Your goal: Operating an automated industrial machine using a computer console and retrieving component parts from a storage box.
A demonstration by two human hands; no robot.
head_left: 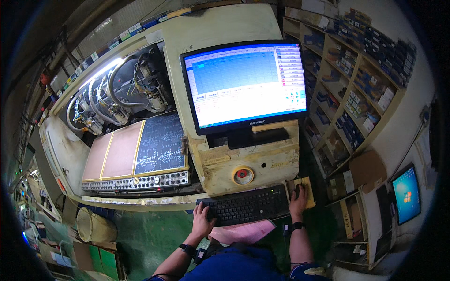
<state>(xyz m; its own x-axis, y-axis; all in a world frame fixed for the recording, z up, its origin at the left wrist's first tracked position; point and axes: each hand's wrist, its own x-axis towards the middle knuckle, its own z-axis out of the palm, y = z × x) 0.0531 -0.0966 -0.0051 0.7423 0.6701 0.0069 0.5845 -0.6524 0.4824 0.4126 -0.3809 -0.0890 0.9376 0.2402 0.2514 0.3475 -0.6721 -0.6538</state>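
Observation:
My left hand (203,220) rests at the left end of a black computer keyboard (248,206), its fingers apart over the keys. On a tan pad (309,192) to the right, my right hand (298,202) is wrapped over a dark computer mouse (297,189), which mostly hides under the fingers. A lit monitor (246,84) stands behind the keyboard on the machine's cream console, showing a blue table and a column of buttons. Below it is a round red button in a yellow ring (243,175). A pink sheet of paper (243,232) lies below the keyboard, close to my body.
To the left, a machine bed holds two plain tan panels (121,154) and a dark drilled panel (161,143) under several hosed spindle heads (152,96). A bucket (96,225) stands on the green floor. Shelves (347,79) and a second screen (407,194) are at right.

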